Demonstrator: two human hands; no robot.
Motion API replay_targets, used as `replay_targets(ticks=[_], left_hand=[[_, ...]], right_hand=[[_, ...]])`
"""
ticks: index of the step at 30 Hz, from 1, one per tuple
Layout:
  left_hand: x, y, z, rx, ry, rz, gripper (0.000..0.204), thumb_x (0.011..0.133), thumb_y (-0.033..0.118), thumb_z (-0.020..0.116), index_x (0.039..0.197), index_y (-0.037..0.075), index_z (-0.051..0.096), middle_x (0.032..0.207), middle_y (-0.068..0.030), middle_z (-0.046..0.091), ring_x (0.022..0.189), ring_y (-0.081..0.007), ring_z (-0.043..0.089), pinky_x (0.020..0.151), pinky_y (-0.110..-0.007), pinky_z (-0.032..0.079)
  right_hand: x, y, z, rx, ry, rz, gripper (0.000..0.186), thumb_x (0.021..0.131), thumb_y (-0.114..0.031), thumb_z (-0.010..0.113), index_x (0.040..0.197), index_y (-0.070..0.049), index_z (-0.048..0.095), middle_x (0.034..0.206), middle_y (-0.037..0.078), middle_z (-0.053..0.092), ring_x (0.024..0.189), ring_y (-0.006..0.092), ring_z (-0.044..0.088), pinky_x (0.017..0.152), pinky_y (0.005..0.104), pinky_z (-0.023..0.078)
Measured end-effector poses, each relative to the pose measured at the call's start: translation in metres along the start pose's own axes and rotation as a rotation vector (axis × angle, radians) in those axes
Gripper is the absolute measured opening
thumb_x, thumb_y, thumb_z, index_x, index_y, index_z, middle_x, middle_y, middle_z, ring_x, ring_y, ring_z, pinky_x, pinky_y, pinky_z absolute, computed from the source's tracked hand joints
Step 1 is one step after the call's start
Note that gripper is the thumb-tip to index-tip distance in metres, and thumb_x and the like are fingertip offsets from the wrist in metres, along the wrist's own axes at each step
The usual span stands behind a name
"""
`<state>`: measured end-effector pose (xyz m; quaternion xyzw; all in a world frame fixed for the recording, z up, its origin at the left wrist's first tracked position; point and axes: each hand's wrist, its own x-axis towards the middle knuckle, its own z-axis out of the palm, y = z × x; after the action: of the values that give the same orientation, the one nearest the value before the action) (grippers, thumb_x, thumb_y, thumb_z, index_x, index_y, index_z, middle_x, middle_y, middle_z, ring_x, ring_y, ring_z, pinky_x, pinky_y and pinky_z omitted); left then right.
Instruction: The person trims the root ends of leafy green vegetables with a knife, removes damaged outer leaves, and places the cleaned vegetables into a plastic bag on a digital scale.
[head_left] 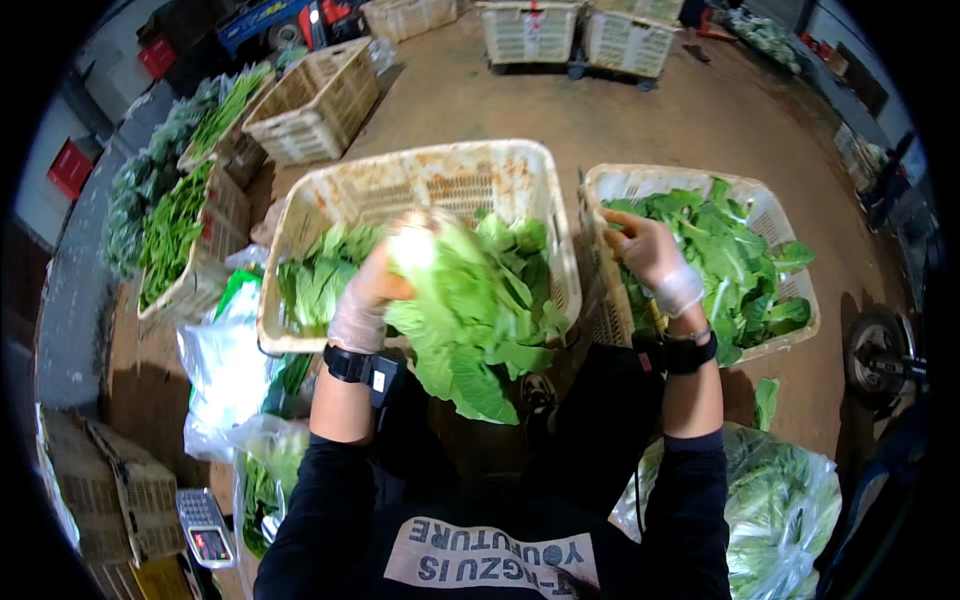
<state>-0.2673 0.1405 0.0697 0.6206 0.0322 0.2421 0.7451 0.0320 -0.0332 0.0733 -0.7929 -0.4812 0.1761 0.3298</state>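
My left hand (377, 285), in a clear glove, is closed round the pale base of a head of leafy greens (460, 330). Its leaves hang down past the near rim of the left crate (310, 190). More greens (328, 262) lie inside that crate. Over the left rim of the right crate (770, 195) is my right hand (645, 250), also gloved, fingers apart and nothing visible in them. Darker leaves (710, 240) pile up beside it in that crate. Both wrists wear black bands.
Bagged vegetables (775, 500) sit at my right, plastic bags (230, 360) at my left. A handheld device with keys (207, 530) lies lower left. Crates of greens (175, 240) line the left side; an empty crate (315, 105) stands beyond. A wheel (878, 350) is at the right.
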Motion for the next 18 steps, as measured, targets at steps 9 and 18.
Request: replay_targets(ticks=[9, 18], left_hand=[[-0.121, 0.006, -0.044, -0.138, 0.672, 0.158, 0.092, 0.064, 0.057, 0.068, 0.13, 0.003, 0.034, 0.124, -0.0143, 0.046, 0.103, -0.0251, 0.053, 0.086, -0.04, 0.047], [-0.162, 0.016, -0.104, -0.263, 0.604, 0.313, 0.095, 0.06, 0.06, 0.07, 0.127, 0.0, 0.037, 0.124, -0.0187, 0.045, 0.106, -0.0235, 0.051, 0.086, -0.035, 0.048]], right_hand=[[0.159, 0.002, 0.201, -0.005, -0.565, 0.101, 0.035, 0.086, -0.031, 0.048, 0.099, -0.002, 0.064, 0.086, 0.011, 0.065, 0.071, 0.0193, 0.06, 0.064, 0.0314, 0.048], [0.175, 0.029, 0.378, -0.303, -0.738, 0.244, 0.068, 0.082, -0.059, 0.042, 0.111, 0.001, 0.057, 0.111, 0.02, 0.058, 0.09, 0.0291, 0.061, 0.076, 0.0409, 0.046]])
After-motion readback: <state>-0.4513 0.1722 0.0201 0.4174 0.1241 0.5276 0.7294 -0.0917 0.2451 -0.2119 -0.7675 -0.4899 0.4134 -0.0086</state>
